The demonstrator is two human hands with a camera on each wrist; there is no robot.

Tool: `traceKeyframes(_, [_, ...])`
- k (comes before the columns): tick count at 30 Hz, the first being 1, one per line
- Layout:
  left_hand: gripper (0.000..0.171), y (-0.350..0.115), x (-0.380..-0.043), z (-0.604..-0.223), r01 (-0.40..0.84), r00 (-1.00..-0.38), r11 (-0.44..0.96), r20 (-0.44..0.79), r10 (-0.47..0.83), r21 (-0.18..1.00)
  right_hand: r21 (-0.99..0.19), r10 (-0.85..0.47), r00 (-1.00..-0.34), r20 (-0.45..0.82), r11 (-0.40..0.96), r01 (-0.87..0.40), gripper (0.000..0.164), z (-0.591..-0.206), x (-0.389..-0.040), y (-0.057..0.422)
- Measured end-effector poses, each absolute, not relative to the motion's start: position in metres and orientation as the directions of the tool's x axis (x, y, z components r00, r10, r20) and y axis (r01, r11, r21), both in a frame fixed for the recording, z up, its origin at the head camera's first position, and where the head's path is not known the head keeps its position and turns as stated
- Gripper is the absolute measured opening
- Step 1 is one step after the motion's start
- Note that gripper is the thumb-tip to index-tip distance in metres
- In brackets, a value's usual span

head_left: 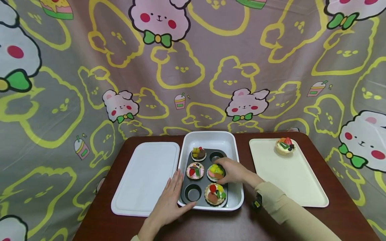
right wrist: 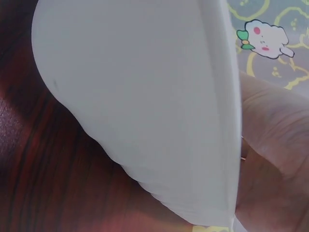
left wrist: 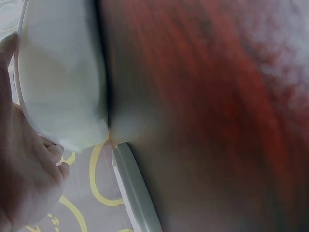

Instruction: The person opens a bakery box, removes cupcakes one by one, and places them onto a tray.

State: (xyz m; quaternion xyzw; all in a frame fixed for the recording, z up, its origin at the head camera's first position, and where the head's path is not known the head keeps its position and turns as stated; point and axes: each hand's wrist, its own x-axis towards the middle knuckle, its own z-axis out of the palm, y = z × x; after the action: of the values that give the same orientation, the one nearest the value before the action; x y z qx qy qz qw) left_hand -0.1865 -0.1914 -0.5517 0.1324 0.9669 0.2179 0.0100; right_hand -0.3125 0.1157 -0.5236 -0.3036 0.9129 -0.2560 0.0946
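Observation:
A dark muffin tin (head_left: 201, 187) lies inside a white basin (head_left: 211, 136), with several toy fruit tarts in its cups. My right hand (head_left: 235, 171) reaches over the basin's right wall, fingers and thumb around a yellow-and-pink-topped fruit tart (head_left: 215, 171) at the middle right cup. Nearer me is a larger fruit tart (head_left: 215, 194); to the left are a pink tart (head_left: 195, 171) and a chocolate tart (head_left: 198, 154). With fingers extended, my left hand (head_left: 169, 202) rests at the basin's left rim. In the right wrist view the basin wall (right wrist: 145, 96) hides the grip.
Left of the basin lies a white tray (head_left: 144, 180). A cream tray (head_left: 289, 180) on the right bears another fruit tart (head_left: 284, 146) at its far end. Bare cups show at the tin's front left (head_left: 193, 192) and back right. A patterned curtain (head_left: 193, 77) hangs behind the table.

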Motion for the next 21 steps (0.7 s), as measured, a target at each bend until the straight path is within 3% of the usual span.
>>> traceKeyframes(9, [0.124, -0.192, -0.186, -0.552, 0.261, -0.962, 0.867, 0.046, 0.267, 0.425, -0.467, -0.554, -0.832, -0.025, 0.743, -0.480, 0.081, -0.526, -0.310, 0.112])
traceKeyframes(17, [0.123, -0.191, -0.183, -0.550, 0.267, -0.961, 0.860, 0.057, 0.270, 0.435, -0.445, -0.577, -0.810, 0.107, 0.701, -0.558, 0.072, -0.546, -0.318, 0.117])
traceKeyframes(21, [0.123, -0.191, -0.183, -0.549, 0.265, -0.962, 0.861, 0.059, 0.266, 0.434, -0.470, -0.540, -0.836, 0.093, 0.717, -0.515, 0.072, -0.538, -0.312, 0.113])
